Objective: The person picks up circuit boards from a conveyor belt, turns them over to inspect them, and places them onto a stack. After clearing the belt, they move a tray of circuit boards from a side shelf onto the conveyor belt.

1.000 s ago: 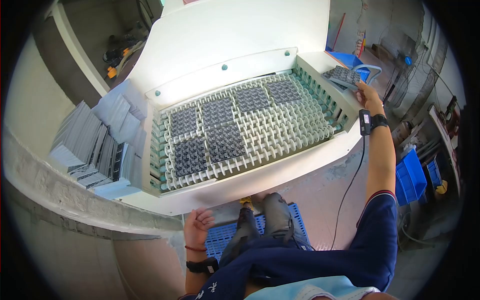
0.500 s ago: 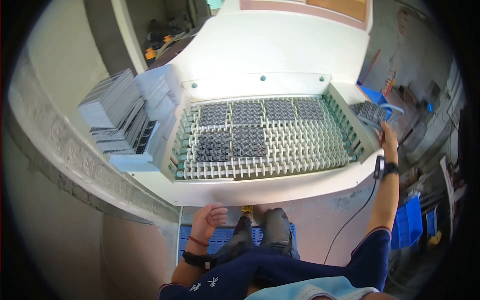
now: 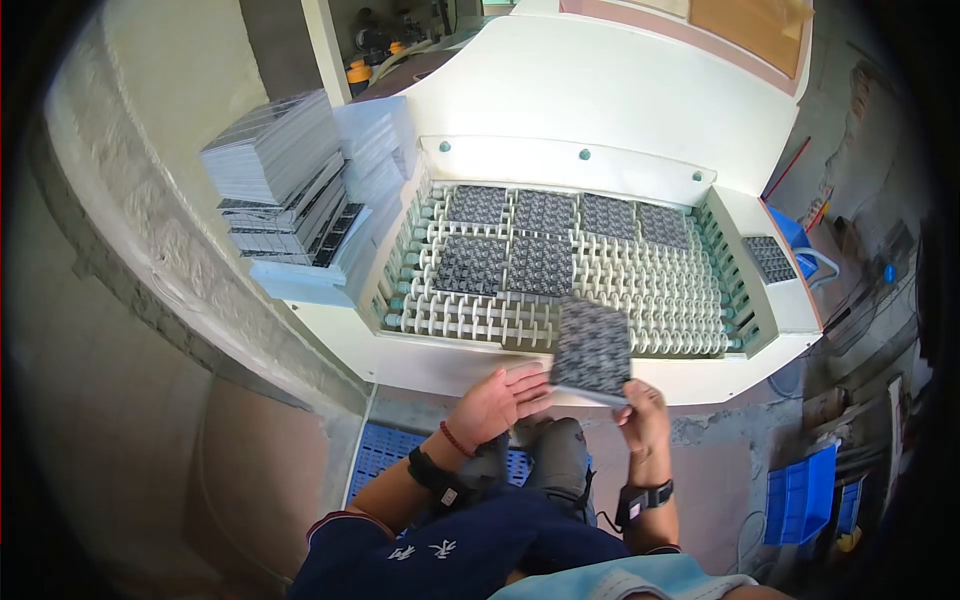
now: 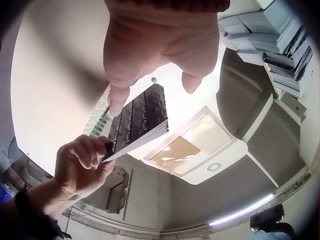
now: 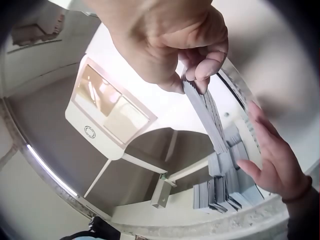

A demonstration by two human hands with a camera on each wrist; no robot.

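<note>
My right hand (image 3: 643,412) pinches the near right corner of a stack of dark, patterned circuit board panels (image 3: 592,345), thumb on one face and fingers on the other. It is held tilted over the front edge of the roller conveyor (image 3: 640,290). Seen edge-on in the right wrist view, the stack (image 5: 204,115) shows several thin pale layers. My left hand (image 3: 503,402) is spread, palm up, its fingertips close to the stack's left edge. Panels (image 3: 470,264) lie flat on the rollers in two rows, several behind and two in front.
More panels (image 3: 769,259) lie on the machine's right ledge. At the left, tall piles of panels with pale edges (image 3: 275,150) stand on a light blue support beside a wall. The white cover (image 3: 610,90) is raised behind the rollers. Blue bins (image 3: 803,490) sit low at the right.
My right hand has come from the right ledge to the front middle, bringing the stack of circuit board panels. My left hand has risen and its curled fingers have spread. The head view has turned left.
</note>
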